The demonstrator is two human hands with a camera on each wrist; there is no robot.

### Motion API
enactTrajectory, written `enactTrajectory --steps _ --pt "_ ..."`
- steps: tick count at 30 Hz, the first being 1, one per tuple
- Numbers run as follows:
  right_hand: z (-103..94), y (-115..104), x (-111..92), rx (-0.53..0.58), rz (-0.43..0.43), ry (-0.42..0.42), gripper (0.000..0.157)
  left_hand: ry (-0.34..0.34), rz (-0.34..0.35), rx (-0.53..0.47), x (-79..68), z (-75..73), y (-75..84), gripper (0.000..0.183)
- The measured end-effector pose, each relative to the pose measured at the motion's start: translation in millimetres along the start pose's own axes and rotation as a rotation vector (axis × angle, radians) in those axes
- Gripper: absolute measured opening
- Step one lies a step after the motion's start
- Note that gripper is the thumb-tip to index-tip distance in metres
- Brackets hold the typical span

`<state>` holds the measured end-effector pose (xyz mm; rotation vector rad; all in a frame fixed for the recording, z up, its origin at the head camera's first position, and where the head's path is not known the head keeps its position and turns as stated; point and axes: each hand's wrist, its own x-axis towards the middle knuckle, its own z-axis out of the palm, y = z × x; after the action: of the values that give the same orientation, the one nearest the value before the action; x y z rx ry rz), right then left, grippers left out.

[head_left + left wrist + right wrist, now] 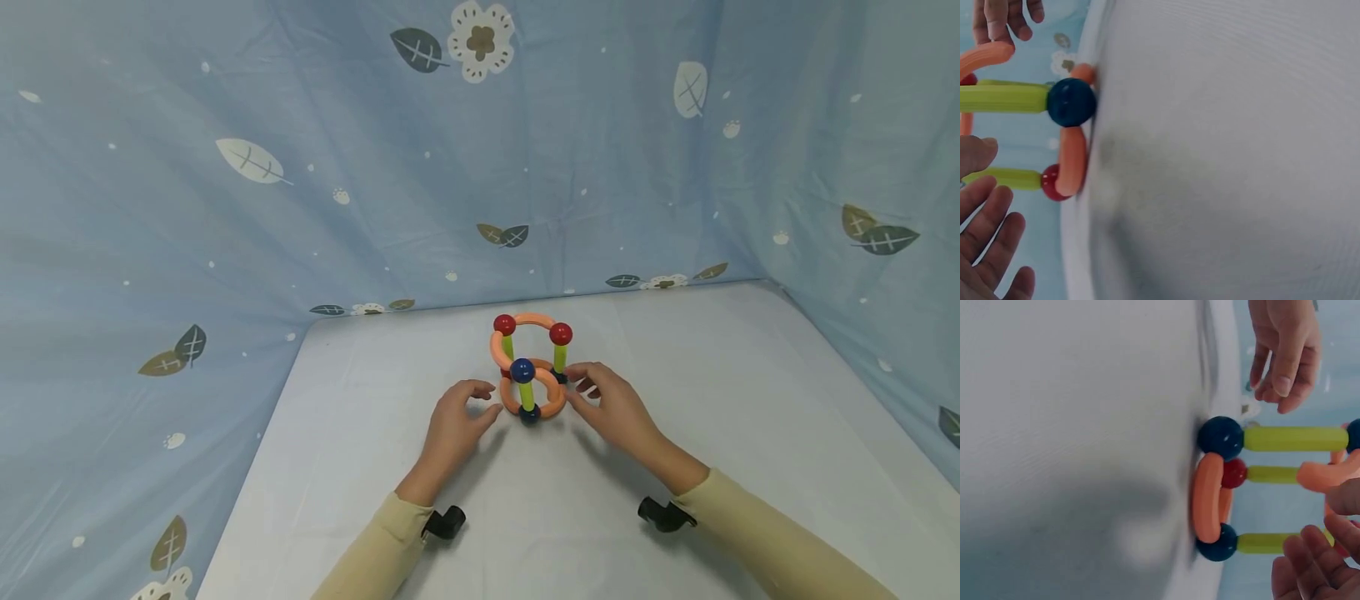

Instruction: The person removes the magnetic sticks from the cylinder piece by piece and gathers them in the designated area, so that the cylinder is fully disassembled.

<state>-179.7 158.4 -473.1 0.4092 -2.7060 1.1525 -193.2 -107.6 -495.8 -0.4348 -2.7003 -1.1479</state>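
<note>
A small toy frame of balls and rods stands upright on the white table. Its lime green rods rise from a base of curved orange pieces. On top are a blue ball, a red ball and another red ball, with curved orange pieces between some. My left hand is at the left side, thumb and fingers apart, holding nothing. On the right, my right hand has its fingers spread beside an orange curve with a free end; contact is unclear.
The white tabletop extends around the frame. Blue cloth printed with leaves and flowers hangs behind and along both sides. A black wrist camera is worn on the left forearm, another black camera on the right.
</note>
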Motion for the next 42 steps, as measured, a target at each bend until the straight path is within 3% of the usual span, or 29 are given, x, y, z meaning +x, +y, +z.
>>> enactTrajectory --steps 10,21,31,42 --pt "-6.3 -16.2 -2.4 0.045 -0.088 0.042 0.034 0.083 0.074 -0.054 3.0 -14.8 15.1 0.034" --pt "0.8 -17.4 0.0 0.122 -0.146 0.05 0.037 0.161 0.193 -0.097 6.2 -17.2 29.9 0.053" --pt "5.7 -19.4 4.7 0.188 -0.17 0.037 0.045 0.133 0.27 -0.105 14.2 -13.1 38.7 0.053" --pt "8.4 -23.0 5.3 0.17 -0.195 0.041 0.047 0.127 0.37 -0.066 22.7 -9.2 46.3 0.046"
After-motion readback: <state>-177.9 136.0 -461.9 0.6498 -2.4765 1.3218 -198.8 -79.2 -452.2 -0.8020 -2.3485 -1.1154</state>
